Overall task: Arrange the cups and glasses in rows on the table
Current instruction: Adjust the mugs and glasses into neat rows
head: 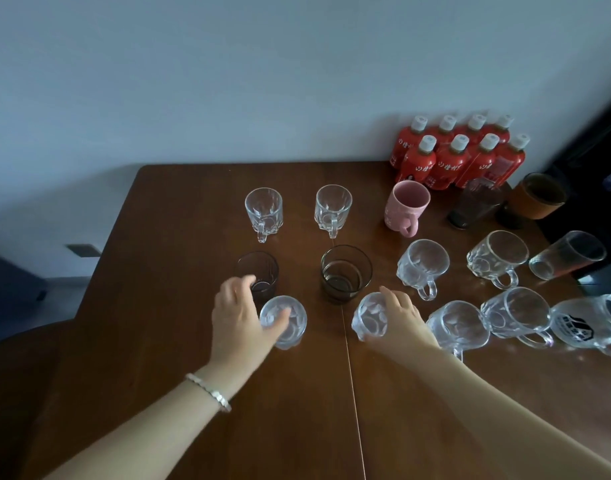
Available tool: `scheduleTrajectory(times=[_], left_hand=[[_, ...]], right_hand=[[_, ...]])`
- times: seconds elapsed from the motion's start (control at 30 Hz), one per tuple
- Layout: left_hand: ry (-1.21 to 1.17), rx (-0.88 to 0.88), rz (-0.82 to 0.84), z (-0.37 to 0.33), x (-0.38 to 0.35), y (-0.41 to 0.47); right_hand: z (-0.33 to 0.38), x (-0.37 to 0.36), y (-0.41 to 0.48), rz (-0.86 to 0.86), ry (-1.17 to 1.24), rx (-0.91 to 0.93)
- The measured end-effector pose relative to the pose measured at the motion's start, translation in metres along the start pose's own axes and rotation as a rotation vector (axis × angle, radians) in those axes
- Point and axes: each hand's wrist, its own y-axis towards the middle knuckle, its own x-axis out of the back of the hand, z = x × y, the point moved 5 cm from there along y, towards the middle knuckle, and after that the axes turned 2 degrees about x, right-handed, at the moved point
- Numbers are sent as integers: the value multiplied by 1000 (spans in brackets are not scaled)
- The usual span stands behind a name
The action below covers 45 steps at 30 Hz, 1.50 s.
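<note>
Here we have the left hand [240,318] wrapped around one dimpled glass mug [284,322] and the right hand [399,318] around another dimpled mug [370,320], both on the desk [158,306]. We should set each squarely under the dark tumblers [345,273] just beyond our fingers, keeping the spacing even.

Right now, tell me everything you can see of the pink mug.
The pink mug looks ceramic, matte pale pink inside and out, with faint relief or print on its side that is too small to read. It stands upright on the brown wooden table, mouth open and apparently empty, its loop handle pointing toward the camera. It sits right of the two clear handled glasses in the back row, just in front of the red bottles. Nothing visibly touches it; neither hand is near.
</note>
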Motion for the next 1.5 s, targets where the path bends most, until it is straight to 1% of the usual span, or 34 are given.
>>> scheduleTrajectory(times=[0.07,0.1,0.17,0.2,0.27,0.47,0.6,0.8,0.9,1.03,1.33,1.5], left_hand=[[19,14,128,0,-12,-21],[16,65,209,3,-19,-30],[-30,228,360,13,-31,-40],[-70,293,407,16,-34,-42],[-134,353,437,19,-36,-42],[-175,461,392,32,-36,-57],[-180,486,288,48,-28,-80],[-364,602,184,57,-19,-103],[-426,664,177,54,-21,-106],[-454,698,187,52,-24,-109],[-470,695,231,53,-24,-107],[-473,698,246,53,-24,-107]], right_hand=[[-2,2,-3,-40,-15,-16],[-3,2,-5,-46,-26,-28],[-5,-2,-11,-25,-49,-43],[-6,-5,-16,-9,-58,-48],[-8,-12,-25,10,-64,-51],[-6,-32,-45,29,4,-29],[-6,-39,-47,29,82,-16],[4,-46,-42,-14,186,-33],[7,-49,-40,-43,196,-54],[6,-53,-43,-68,204,-67],[12,-53,-38,-87,312,-74],[11,-53,-38,-95,296,-107]])
